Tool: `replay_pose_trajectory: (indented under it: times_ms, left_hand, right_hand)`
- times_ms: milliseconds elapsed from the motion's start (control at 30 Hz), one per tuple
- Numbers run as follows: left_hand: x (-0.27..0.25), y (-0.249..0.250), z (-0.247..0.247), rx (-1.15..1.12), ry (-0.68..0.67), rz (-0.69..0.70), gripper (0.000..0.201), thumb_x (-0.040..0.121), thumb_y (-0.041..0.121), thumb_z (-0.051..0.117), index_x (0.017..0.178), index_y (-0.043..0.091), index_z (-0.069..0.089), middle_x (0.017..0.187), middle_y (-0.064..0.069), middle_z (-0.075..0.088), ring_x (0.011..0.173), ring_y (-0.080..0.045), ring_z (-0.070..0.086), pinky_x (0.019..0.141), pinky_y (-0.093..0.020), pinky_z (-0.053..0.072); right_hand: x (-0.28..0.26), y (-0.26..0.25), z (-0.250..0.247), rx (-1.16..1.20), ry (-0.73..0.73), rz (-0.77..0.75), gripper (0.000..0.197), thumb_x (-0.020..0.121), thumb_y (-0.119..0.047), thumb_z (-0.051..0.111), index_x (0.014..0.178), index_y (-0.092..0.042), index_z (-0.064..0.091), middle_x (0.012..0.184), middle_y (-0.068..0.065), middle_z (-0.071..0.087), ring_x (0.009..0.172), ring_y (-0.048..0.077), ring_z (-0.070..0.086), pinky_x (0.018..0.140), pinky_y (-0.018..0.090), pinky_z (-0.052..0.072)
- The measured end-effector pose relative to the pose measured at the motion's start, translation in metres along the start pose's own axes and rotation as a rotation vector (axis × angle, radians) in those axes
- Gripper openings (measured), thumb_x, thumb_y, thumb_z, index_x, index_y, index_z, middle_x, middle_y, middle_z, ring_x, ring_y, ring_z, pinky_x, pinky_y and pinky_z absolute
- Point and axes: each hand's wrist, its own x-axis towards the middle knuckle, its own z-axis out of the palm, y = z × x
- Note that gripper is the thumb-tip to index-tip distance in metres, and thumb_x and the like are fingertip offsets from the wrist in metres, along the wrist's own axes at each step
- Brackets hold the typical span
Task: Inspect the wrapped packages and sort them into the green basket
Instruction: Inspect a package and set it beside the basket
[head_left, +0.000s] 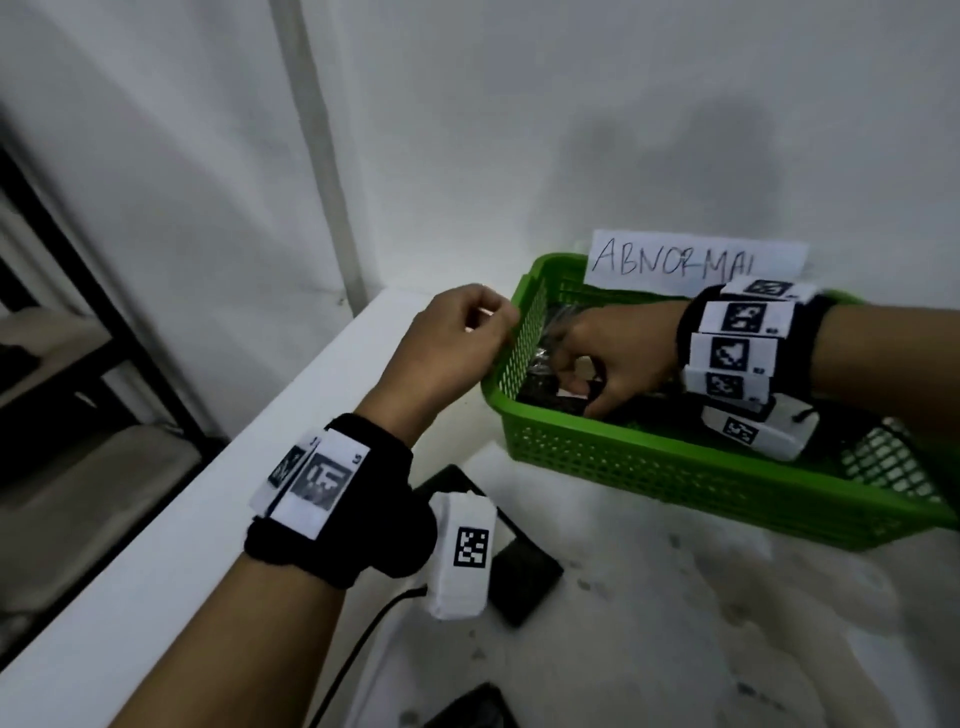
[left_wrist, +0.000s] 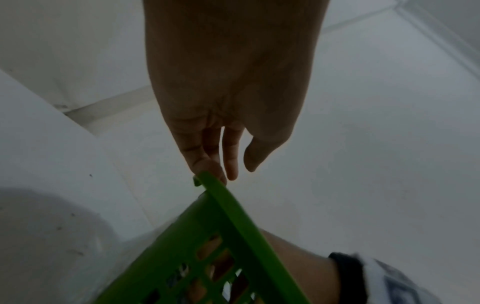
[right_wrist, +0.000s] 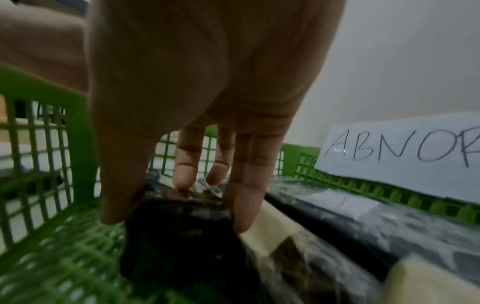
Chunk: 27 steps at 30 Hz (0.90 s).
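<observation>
Lowest in the head view, a dark flat object (head_left: 524, 577) lies on the white table (head_left: 675, 623) just right of the left wrist. Above it, at mid-frame, the left hand (head_left: 457, 343) has loosely curled fingers touching the rim at the left end of the green basket (head_left: 649, 467). Inside the basket, right of centre, the right hand (head_left: 618, 358) pinches a dark wrapped package (right_wrist: 179, 236) between thumb and fingers beside other wrapped packages (right_wrist: 389, 232), with a paper "ABNORMAL" label (head_left: 696, 262) on the far wall.

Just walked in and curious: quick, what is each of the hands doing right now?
Left hand: fingers straight, tips touching the green basket rim, holding nothing.
Right hand: inside the basket, gripping a dark wrapped package.
</observation>
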Motion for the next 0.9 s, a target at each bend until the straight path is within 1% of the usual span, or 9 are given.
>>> replay_pose_trajectory:
  times_ms: [100, 200, 300, 400, 533, 633, 733, 833, 900]
  left_hand:
    - [-0.002, 0.001, 0.000, 0.002, -0.005, 0.017, 0.016, 0.096, 0.032, 0.058, 0.095, 0.021, 0.070, 0.088, 0.000, 0.073, 0.072, -0.011, 0.063, 0.083, -0.038, 0.056]
    - [-0.004, 0.004, 0.001, -0.027, 0.027, 0.027, 0.015, 0.097, 0.026, 0.058, 0.095, 0.017, 0.070, 0.088, -0.002, 0.072, 0.071, -0.012, 0.064, 0.080, -0.036, 0.057]
    - [-0.014, 0.011, -0.003, -0.121, 0.098, 0.043, 0.015, 0.097, 0.019, 0.057, 0.088, 0.019, 0.068, 0.081, -0.001, 0.070, 0.067, -0.012, 0.065, 0.077, -0.036, 0.059]
    - [-0.033, 0.019, -0.012, -0.114, 0.121, 0.074, 0.013, 0.097, 0.020, 0.058, 0.090, 0.018, 0.068, 0.079, 0.002, 0.068, 0.063, -0.008, 0.064, 0.070, -0.031, 0.058]
    - [-0.068, 0.031, -0.028, -0.049, 0.062, 0.059, 0.017, 0.098, 0.024, 0.057, 0.099, 0.010, 0.068, 0.081, 0.000, 0.069, 0.064, -0.009, 0.061, 0.060, -0.022, 0.053]
    - [-0.098, 0.034, -0.035, 0.104, -0.059, 0.013, 0.025, 0.099, 0.032, 0.057, 0.101, 0.010, 0.068, 0.083, 0.000, 0.070, 0.067, -0.011, 0.061, 0.058, -0.021, 0.052]
    - [-0.121, 0.026, -0.038, 0.245, -0.183, -0.102, 0.028, 0.098, 0.037, 0.058, 0.101, 0.011, 0.068, 0.089, -0.003, 0.072, 0.067, -0.012, 0.064, 0.054, -0.018, 0.051]
    - [-0.137, 0.012, -0.039, 0.321, -0.285, -0.220, 0.024, 0.101, 0.024, 0.050, 0.103, 0.007, 0.067, 0.091, -0.005, 0.068, 0.069, -0.016, 0.064, 0.056, -0.020, 0.054]
    - [-0.144, 0.003, -0.040, 0.316, -0.289, -0.286, 0.027, 0.102, 0.023, 0.048, 0.107, 0.003, 0.066, 0.090, -0.004, 0.065, 0.071, -0.020, 0.064, 0.062, -0.026, 0.056]
  right_hand:
    - [0.001, 0.004, 0.008, -0.030, 0.022, -0.019, 0.027, 0.077, -0.040, 0.078, 0.070, -0.029, 0.055, 0.085, -0.002, 0.061, 0.074, 0.013, 0.054, 0.065, 0.030, 0.044]
    - [-0.007, 0.003, 0.003, -0.117, 0.017, -0.004, 0.025, 0.081, -0.053, 0.073, 0.079, -0.031, 0.059, 0.090, -0.007, 0.062, 0.080, 0.013, 0.056, 0.067, 0.030, 0.047]
    - [-0.022, -0.003, -0.016, -0.069, 0.052, 0.054, 0.050, 0.082, -0.073, 0.053, 0.092, -0.027, 0.068, 0.091, -0.009, 0.069, 0.076, 0.007, 0.062, 0.072, 0.026, 0.050]
    - [-0.043, -0.019, -0.046, -0.036, 0.243, 0.118, 0.065, 0.075, -0.081, 0.035, 0.090, -0.027, 0.069, 0.084, -0.012, 0.068, 0.071, 0.003, 0.061, 0.069, 0.031, 0.047]
    - [-0.074, -0.069, -0.075, 0.022, 0.459, 0.070, 0.029, 0.090, -0.059, 0.050, 0.076, -0.037, 0.063, 0.076, -0.013, 0.067, 0.060, -0.001, 0.057, 0.061, 0.026, 0.036]
    - [-0.084, -0.115, -0.063, 0.093, 0.479, 0.055, 0.030, 0.092, -0.053, 0.055, 0.078, -0.031, 0.069, 0.067, -0.012, 0.069, 0.060, -0.006, 0.059, 0.060, 0.027, 0.038]
    - [-0.076, -0.154, -0.025, 0.073, 0.400, 0.074, 0.041, 0.091, -0.063, 0.046, 0.074, -0.030, 0.063, 0.067, -0.013, 0.062, 0.061, 0.000, 0.055, 0.060, 0.026, 0.039]
    - [-0.062, -0.165, 0.021, 0.078, 0.438, 0.128, 0.031, 0.092, -0.054, 0.055, 0.090, -0.025, 0.064, 0.076, -0.013, 0.059, 0.076, 0.012, 0.061, 0.063, 0.027, 0.038]
    - [-0.054, -0.164, 0.047, 0.107, 0.395, 0.247, 0.042, 0.087, -0.060, 0.062, 0.107, -0.023, 0.059, 0.092, -0.005, 0.065, 0.090, 0.022, 0.064, 0.075, 0.032, 0.048]
